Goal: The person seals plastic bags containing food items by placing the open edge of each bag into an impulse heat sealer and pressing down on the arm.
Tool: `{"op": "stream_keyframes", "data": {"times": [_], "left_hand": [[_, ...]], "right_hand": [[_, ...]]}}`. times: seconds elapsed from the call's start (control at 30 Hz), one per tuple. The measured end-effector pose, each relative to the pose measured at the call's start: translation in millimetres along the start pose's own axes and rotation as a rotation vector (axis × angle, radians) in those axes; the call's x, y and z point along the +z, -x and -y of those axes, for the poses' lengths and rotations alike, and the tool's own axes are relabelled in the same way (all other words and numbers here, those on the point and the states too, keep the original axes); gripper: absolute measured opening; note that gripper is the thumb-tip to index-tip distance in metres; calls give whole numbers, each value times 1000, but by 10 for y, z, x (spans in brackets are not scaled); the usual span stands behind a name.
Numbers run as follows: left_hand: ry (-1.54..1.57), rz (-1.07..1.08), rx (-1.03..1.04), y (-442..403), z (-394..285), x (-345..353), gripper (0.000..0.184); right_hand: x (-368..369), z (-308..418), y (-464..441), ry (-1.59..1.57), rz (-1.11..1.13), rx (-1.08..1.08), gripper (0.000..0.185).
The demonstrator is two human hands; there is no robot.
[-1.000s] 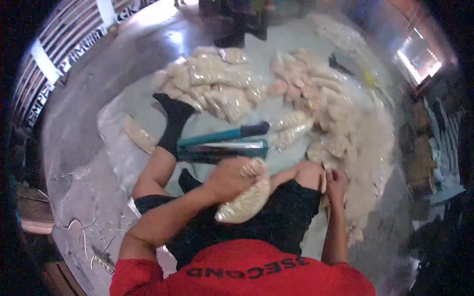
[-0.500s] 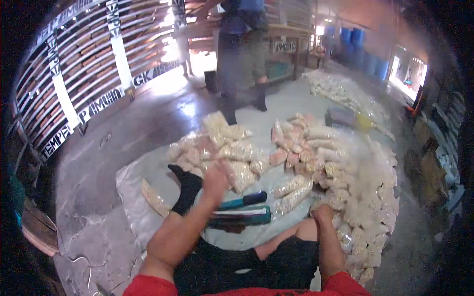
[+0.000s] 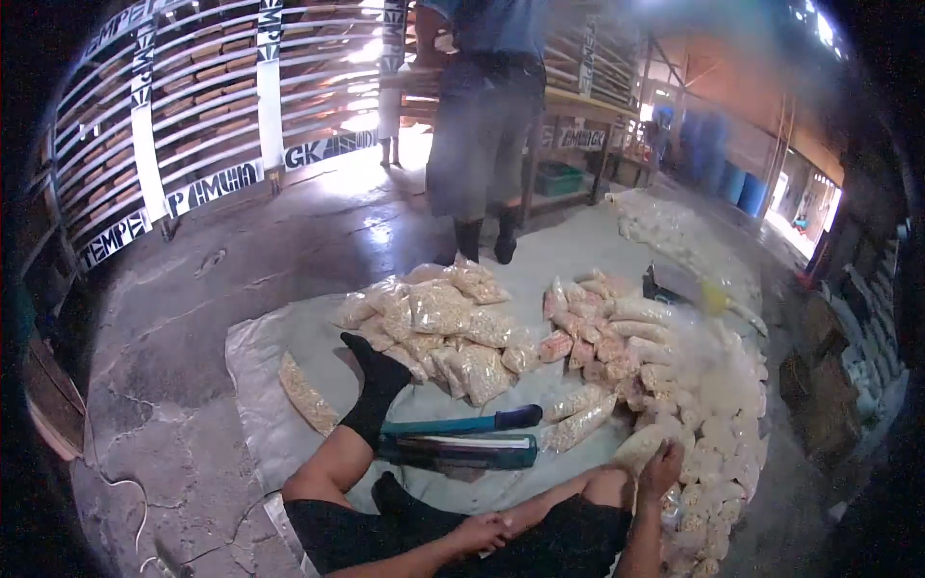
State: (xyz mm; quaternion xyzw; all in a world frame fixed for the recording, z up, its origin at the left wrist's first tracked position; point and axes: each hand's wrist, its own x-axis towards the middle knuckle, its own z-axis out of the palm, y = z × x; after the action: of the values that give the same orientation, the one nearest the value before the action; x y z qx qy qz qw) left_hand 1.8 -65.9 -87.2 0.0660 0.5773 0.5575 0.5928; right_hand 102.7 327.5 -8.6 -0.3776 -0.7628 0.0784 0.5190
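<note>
My left hand (image 3: 482, 533) is above my lap with its fingers curled in; whatever they hold, if anything, is too small to make out. Beside my right knee, my right hand (image 3: 661, 467) is closed at the end of a pale, bean-filled plastic bag (image 3: 638, 446). In front of my legs lies a long teal bag sealer (image 3: 462, 451), its dark-tipped arm raised a little. Beyond it is a heap of clear bags filled with pale beans (image 3: 448, 323). Two longer filled bags (image 3: 580, 420) lie right of the sealer.
Many filled bags (image 3: 713, 414) spread along my right side on a white sheet (image 3: 279, 385). A person (image 3: 487, 125) stands ahead near a wooden table (image 3: 588, 101). Slatted racks (image 3: 202, 106) line the left. A grey box (image 3: 674, 285) lies beyond the bags.
My left hand has drawn back from the bag heap to my lap. My right hand has shifted slightly right and nearer me. The view has tilted, showing more of the standing person.
</note>
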Motion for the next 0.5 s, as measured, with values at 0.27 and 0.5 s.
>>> {"op": "stream_keyframes", "data": {"times": [0.27, 0.5], "left_hand": [[-337, -132, 297, 479, -749, 108, 41], [-572, -285, 694, 636, -964, -335, 82]], "right_hand": [[-1076, 1360, -643, -758, 682, 139, 20], [-964, 2466, -196, -666, 1367, -192, 19]]}}
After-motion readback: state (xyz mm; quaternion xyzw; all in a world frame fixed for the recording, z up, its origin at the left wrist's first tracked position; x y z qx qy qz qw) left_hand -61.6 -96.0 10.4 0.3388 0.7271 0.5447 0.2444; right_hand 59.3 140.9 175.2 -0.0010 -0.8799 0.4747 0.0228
